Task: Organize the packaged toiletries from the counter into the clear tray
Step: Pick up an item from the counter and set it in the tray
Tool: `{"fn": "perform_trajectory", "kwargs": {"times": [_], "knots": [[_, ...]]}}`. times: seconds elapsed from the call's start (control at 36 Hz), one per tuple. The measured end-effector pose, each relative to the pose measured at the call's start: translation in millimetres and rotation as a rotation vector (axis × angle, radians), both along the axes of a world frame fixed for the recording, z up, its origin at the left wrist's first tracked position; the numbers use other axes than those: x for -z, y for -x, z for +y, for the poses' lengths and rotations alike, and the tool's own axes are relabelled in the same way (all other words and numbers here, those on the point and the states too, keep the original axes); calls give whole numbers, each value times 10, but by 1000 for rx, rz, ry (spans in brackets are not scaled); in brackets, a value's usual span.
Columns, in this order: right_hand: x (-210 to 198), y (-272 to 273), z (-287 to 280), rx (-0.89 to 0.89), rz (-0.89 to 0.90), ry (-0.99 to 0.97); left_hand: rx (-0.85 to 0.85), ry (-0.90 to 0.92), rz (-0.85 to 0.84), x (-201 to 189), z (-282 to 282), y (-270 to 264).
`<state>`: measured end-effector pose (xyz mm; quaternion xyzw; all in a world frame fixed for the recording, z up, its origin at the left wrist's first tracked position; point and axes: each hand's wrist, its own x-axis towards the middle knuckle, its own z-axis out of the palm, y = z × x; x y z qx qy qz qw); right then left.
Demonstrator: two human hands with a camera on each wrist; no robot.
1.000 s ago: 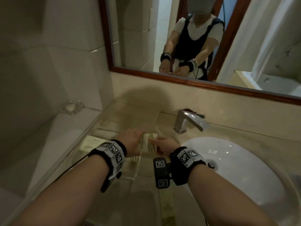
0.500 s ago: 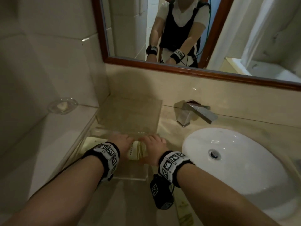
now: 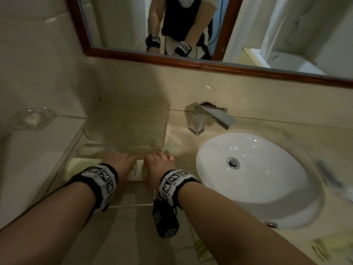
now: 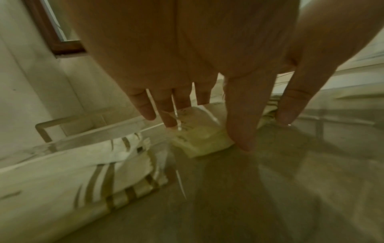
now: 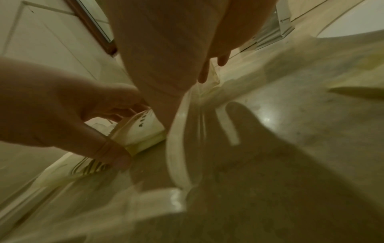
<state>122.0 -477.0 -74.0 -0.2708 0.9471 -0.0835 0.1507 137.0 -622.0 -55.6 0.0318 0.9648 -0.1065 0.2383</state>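
A clear acrylic tray [image 3: 133, 204] sits on the counter left of the sink. Inside it, both hands hold a small cream packet [image 3: 136, 170] with printed text, low over the tray floor. My left hand [image 3: 122, 161] grips its left end, fingers behind it and thumb in front, as the right wrist view shows [image 5: 62, 106]. My right hand [image 3: 158, 163] curls over its right end. The packet [image 4: 199, 139] lies under my left fingers. A larger striped packet [image 3: 82, 165] lies along the tray's left side, also in the left wrist view [image 4: 83, 177].
A white basin [image 3: 257, 178] and a chrome tap [image 3: 206, 119] stand right of the tray. A glass soap dish [image 3: 32, 118] sits on the left ledge. More striped packets lie on the counter near the front [image 3: 200, 245] and at the lower right [image 3: 321, 247]. A mirror [image 3: 172, 25] hangs above.
Both hands have brought the small packet down and toward me, from above the tray to low inside it. The head view has tilted downward.
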Motion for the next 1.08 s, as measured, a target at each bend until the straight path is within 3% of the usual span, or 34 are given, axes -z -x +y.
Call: {"fn": "perform_trajectory", "kwargs": {"times": [0.31,0.61,0.86,1.08], "knots": [[-28,5,-13,-4,-32,-59,-29,77,-34,-25,69,12],[-165,-32,46,44,-37,-46,-56,12,-3,-264,251,-56],[-443,-100,386,127,-81,94,-74,-23,55,-523,554,-108],[-614,-88,1082,223,-60,120,-17,-39,93,-695,1113,-86]]}}
